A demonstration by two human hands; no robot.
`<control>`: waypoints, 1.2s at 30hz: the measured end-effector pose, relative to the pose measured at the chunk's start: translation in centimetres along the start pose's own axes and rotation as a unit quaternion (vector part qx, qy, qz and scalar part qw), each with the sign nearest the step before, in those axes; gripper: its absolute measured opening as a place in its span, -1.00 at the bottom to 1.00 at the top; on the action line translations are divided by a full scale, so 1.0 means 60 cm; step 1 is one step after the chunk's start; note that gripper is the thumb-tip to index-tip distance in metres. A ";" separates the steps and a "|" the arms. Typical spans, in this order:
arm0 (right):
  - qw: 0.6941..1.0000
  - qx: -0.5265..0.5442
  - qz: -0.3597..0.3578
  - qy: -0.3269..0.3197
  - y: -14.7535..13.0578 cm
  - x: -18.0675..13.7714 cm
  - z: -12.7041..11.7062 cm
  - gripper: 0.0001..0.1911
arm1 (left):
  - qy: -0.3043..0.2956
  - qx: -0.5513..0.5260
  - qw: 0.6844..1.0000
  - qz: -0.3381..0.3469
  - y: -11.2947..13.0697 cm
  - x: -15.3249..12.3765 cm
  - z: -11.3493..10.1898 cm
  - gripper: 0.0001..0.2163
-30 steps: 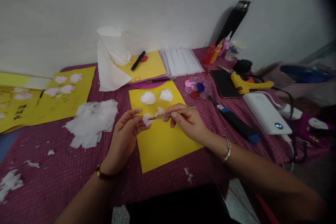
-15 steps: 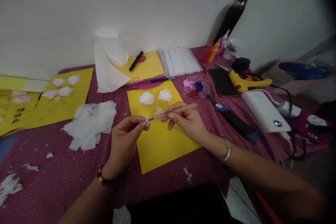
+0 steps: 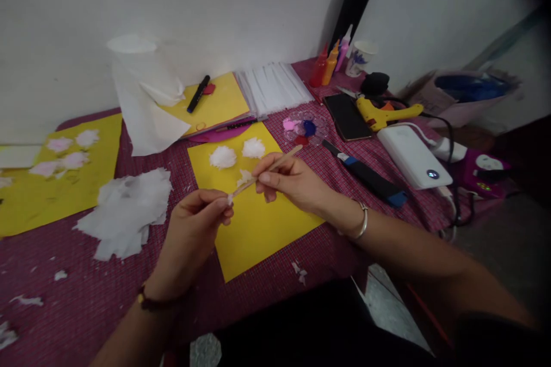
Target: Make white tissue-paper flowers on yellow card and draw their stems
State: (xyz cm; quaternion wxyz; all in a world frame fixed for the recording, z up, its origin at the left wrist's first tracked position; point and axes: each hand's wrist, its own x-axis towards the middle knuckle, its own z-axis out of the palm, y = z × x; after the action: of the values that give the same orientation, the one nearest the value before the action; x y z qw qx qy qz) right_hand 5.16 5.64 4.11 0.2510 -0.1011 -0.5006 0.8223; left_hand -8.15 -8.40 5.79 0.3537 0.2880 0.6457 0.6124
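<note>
Between the thumb and fingers of my left hand (image 3: 196, 226) is a small piece of white tissue paper (image 3: 230, 200). My right hand (image 3: 290, 179) grips a thin wooden stick (image 3: 279, 161) like a pen, its lower end at the tissue piece. Below both hands lies a yellow sheet of paper (image 3: 258, 235). Two fluffy white tissue tufts (image 3: 222, 156) (image 3: 253, 148) sit near its top, and a smaller tissue scrap (image 3: 244, 176) shows partly behind my right fingers.
A pile of white tissue pieces (image 3: 129, 209) lies left. A paint palette (image 3: 306, 127), utility knife (image 3: 365, 175), phone (image 3: 346, 117), yellow glue gun (image 3: 385, 113) and power bank (image 3: 413, 156) lie right. Paint bottles (image 3: 329, 66) and a paper cup (image 3: 360, 58) stand behind, near the wall.
The view has turned, so the table things appear farther left. The wooden stick's tip stays at the tissue piece, with the stick tilted more steeply.
</note>
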 end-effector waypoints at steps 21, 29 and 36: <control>0.975 0.014 0.051 0.216 -0.001 0.053 -0.097 -0.73 | -0.129 0.500 0.802 0.300 -0.059 0.130 0.011 -0.75; 0.971 -0.134 0.027 0.198 0.009 0.051 -0.081 -0.82 | -0.023 0.448 0.881 0.152 -0.073 0.138 0.020 -0.91; 0.965 -0.238 -0.026 0.111 0.025 0.050 -0.076 -0.86 | -0.037 0.455 0.882 0.114 -0.077 0.144 0.012 -0.90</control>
State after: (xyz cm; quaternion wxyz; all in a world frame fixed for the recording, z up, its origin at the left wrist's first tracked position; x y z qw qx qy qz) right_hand 4.06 10.15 0.87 0.2952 -0.2356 -0.6534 0.6561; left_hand -12.34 -1.43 0.28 0.1348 0.5111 0.8028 0.2758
